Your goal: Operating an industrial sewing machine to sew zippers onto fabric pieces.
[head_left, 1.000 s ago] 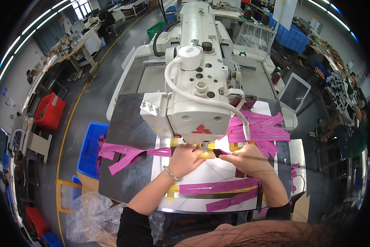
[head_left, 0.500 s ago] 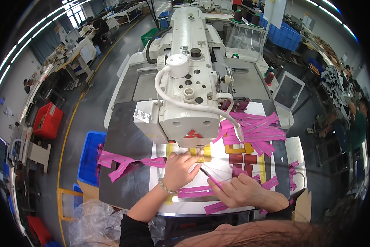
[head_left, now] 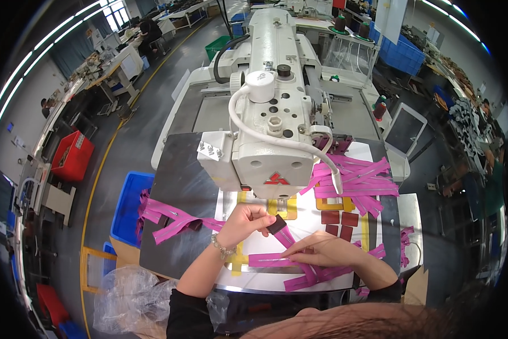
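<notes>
2 hands, 4 red patches.

Left hand pinches a dark tab at one end of a pink zipper strip, near the sewing machine. Right hand lower along it, grip hard to tell. Zipper pile on the right, beyond reddish-brown patches. Blue bin at left.

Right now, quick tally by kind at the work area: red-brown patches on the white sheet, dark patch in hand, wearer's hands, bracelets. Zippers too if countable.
Red-brown patches on the white sheet: 4
Dark patch in the left hand: 1
Hands, left plus right hand: 2
Bracelet: 1
Total: 8
Pink zippers overlap; not countable.
</notes>
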Action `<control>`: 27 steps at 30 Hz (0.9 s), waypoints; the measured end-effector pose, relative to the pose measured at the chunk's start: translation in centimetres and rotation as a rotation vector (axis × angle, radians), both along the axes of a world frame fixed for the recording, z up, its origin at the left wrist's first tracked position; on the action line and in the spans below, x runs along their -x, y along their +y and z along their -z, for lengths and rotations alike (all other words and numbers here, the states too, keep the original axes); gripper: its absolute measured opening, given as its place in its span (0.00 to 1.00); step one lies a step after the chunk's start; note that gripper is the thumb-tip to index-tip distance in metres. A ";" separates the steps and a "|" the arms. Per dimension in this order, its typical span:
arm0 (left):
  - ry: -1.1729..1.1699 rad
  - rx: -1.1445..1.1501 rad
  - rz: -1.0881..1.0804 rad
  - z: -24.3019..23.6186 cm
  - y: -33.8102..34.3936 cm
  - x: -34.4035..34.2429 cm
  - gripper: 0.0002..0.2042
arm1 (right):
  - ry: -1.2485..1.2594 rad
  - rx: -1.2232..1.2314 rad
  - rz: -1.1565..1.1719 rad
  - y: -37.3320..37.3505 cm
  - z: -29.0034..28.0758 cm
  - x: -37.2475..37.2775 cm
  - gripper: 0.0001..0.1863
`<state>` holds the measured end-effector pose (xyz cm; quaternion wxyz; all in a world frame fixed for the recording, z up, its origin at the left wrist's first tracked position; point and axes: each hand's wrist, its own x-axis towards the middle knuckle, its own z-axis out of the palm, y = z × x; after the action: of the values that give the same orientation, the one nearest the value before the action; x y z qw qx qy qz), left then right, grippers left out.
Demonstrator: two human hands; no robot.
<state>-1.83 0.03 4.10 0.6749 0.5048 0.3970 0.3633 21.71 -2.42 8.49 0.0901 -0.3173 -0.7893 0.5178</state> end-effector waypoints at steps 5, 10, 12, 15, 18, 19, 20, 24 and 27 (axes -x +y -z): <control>0.039 -0.032 0.033 1.8 1.1 0.4 0.10 | -0.017 0.199 -0.027 1.0 3.4 0.0 0.14; 0.134 -0.029 0.067 1.6 1.2 0.3 0.09 | -0.038 0.161 -0.043 0.9 2.5 0.5 0.15; 0.078 -0.048 0.068 2.0 1.1 0.2 0.08 | -0.077 0.151 -0.052 1.0 1.8 0.6 0.15; 0.052 -0.095 0.073 2.8 1.3 0.1 0.08 | -0.161 0.112 -0.091 0.9 1.4 0.7 0.16; 0.118 -0.123 0.073 2.9 1.2 -0.1 0.07 | -0.191 0.115 -0.099 0.6 1.5 0.6 0.17; 0.156 -0.128 0.070 2.8 1.2 -0.1 0.06 | -0.168 0.104 -0.101 0.5 1.5 0.6 0.17; 0.156 -0.127 0.071 2.7 1.2 -0.2 0.06 | -0.146 0.092 -0.102 0.5 1.6 0.6 0.17; 0.171 -0.135 0.065 2.7 1.2 -0.2 0.07 | -0.110 0.062 -0.102 0.4 2.2 0.4 0.16; 0.180 -0.136 0.062 2.8 1.1 -0.2 0.08 | -0.047 0.016 -0.140 0.5 2.5 0.3 0.18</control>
<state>-1.63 1.18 1.33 0.6117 0.5921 0.4144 0.3216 21.40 -1.97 6.00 0.0327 -0.2743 -0.8073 0.5214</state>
